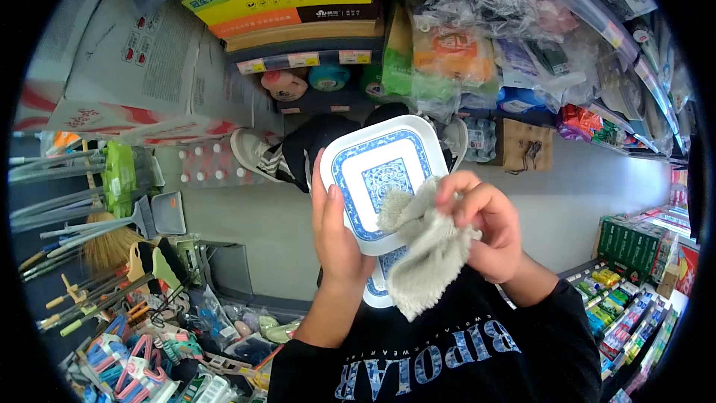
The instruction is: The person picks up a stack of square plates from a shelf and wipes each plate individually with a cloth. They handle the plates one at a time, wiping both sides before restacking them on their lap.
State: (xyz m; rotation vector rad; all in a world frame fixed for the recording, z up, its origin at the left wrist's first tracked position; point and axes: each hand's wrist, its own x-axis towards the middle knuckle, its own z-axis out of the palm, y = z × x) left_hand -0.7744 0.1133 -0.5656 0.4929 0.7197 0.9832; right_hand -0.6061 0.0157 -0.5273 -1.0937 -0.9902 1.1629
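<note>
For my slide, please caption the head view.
Left hand holds a blue-patterned white tray; right hand holds a pale cloth over it.

Far half of tray [382, 172] free, cloth [429, 269] nearer

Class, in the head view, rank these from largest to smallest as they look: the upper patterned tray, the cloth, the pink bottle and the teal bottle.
1. Upper patterned tray, though partly covered
2. Cloth
3. Pink bottle and teal bottle: too alike to rank

"bipolar" on black shirt [462, 339]
</note>
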